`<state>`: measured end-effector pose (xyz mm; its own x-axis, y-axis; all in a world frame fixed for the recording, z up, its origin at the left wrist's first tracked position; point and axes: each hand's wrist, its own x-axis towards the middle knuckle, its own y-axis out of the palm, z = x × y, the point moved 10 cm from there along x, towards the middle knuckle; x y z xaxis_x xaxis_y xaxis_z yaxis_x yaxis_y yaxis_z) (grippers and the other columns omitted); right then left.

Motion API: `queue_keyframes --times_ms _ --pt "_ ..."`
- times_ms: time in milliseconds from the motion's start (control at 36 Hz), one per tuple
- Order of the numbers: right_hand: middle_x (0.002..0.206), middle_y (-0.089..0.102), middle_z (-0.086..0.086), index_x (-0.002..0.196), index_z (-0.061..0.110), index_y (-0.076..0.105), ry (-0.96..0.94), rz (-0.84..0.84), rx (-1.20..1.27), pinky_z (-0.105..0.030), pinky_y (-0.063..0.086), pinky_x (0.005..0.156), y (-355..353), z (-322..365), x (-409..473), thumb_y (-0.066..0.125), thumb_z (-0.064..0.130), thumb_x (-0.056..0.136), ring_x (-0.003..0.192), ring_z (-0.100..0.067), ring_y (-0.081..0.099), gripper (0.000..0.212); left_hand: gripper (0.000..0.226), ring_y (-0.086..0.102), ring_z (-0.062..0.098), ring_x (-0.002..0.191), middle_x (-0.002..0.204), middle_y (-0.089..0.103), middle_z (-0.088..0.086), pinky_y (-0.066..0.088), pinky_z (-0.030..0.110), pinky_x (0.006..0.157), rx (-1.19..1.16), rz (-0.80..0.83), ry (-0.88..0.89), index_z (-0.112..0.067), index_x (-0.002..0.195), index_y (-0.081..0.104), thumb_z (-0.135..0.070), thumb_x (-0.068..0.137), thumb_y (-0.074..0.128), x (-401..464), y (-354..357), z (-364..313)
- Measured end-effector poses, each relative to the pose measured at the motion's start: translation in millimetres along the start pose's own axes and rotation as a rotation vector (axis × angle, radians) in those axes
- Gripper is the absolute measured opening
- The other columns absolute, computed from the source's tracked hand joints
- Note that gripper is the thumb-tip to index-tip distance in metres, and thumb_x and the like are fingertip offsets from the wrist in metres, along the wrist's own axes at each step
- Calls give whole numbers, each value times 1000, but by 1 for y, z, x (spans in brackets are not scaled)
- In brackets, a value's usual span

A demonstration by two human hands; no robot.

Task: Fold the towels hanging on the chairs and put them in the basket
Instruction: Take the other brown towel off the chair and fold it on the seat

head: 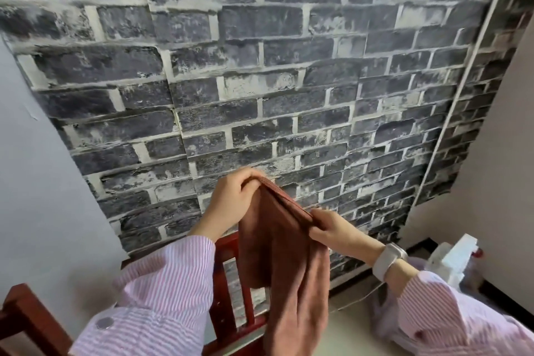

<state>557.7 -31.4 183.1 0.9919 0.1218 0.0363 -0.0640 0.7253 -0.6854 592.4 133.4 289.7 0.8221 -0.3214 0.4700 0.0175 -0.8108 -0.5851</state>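
Observation:
A reddish-brown towel (289, 269) hangs doubled over in the air in front of me, above a red wooden chair (228, 274). My left hand (234, 199) pinches the towel's upper corner at the top of the fold. Lower and to the right, my right hand (332, 228) pinches the other end of the same top edge. The towel's lower part hangs loose and blurred down to the bottom of the view. No basket is in sight.
A dark brick-pattern wall stands straight ahead. A second red chair part (26, 315) shows at the bottom left. White plastic bags and a white box (453, 257) lie on the floor at the right, by a plain white wall.

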Motion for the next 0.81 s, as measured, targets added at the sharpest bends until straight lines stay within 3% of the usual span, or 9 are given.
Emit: queue_keyframes --times_ms 56,222,333,472,528,611,667,750,806 --pt "62 42 7 65 20 42 15 -2 -51 -21 31 54 -4 -12 -3 52 12 81 55 -7 39 20 20 56 10 105 108 65 -4 36 7 88 53 -34 -15 -10 105 67 -7 90 53 -2 -1 8" --pt "69 52 4 78 15 56 49 53 14 -20 36 58 -6 -38 -12 62 15 85 63 -10 48 9 18 62 23 93 100 70 4 45 27 77 159 -224 -172 -14 100 68 -11 89 53 -12 -10 45" --pt "69 55 5 76 23 56 34 34 107 -24 39 64 -19 -32 -13 62 6 84 65 -6 50 19 19 61 26 94 102 68 4 49 37 82 274 -118 -273 -22 100 66 -15 90 52 -17 0 72" --pt "69 56 13 77 30 56 -99 38 42 -12 39 60 -20 15 -8 62 10 85 60 7 51 23 35 51 11 115 129 52 -6 39 29 100 64 414 -188 -26 122 54 -11 90 52 -37 68 60" --pt "69 56 14 77 29 56 -151 49 20 -9 39 59 -17 32 -5 62 7 84 58 9 51 24 41 51 9 117 128 53 -8 40 31 102 -86 498 -174 -32 123 52 -14 87 60 -48 90 44" --pt "76 59 4 89 14 62 -177 33 -21 -10 40 59 -20 46 -3 62 7 84 64 3 51 9 28 60 5 96 103 65 -7 47 20 89 -380 444 -268 -30 102 59 -7 85 62 -56 106 30" --pt "85 62 -1 97 9 62 -166 7 -40 -14 43 66 -28 44 -2 61 9 84 74 -10 56 13 17 61 5 84 90 67 -4 47 16 80 -401 341 -269 -21 90 63 -5 86 61 -55 105 27" --pt "91 65 -9 95 15 58 -120 -18 -11 -30 48 75 -39 28 -5 63 10 83 81 -18 59 14 10 61 11 82 90 69 7 47 25 78 -405 297 -234 -11 93 66 -14 90 56 -55 103 21" --pt "86 64 -6 89 20 56 -78 37 -24 -25 45 70 -35 8 -10 66 11 81 76 -14 56 16 19 59 4 80 88 67 -2 43 15 76 -329 318 -196 -11 101 66 -20 93 52 -53 103 13"
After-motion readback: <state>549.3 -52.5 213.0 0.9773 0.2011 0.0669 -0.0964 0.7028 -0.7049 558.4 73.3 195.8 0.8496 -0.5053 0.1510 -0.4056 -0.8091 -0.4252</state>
